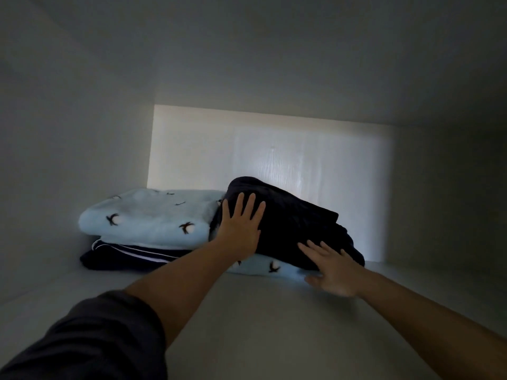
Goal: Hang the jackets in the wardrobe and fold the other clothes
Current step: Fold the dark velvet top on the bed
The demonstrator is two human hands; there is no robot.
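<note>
on a wardrobe shelf, my left hand presses flat, fingers spread, on a dark folded garment; my right hand lies flat at its edge. it overhangs the blue pile and may slide off.

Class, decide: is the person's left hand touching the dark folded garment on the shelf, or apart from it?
Touching. The head view shows the left hand lying flat, fingers spread, pressed on top of the dark folded garment, with no gap between them.

A dark garment partly hides the blue fleece.
</note>
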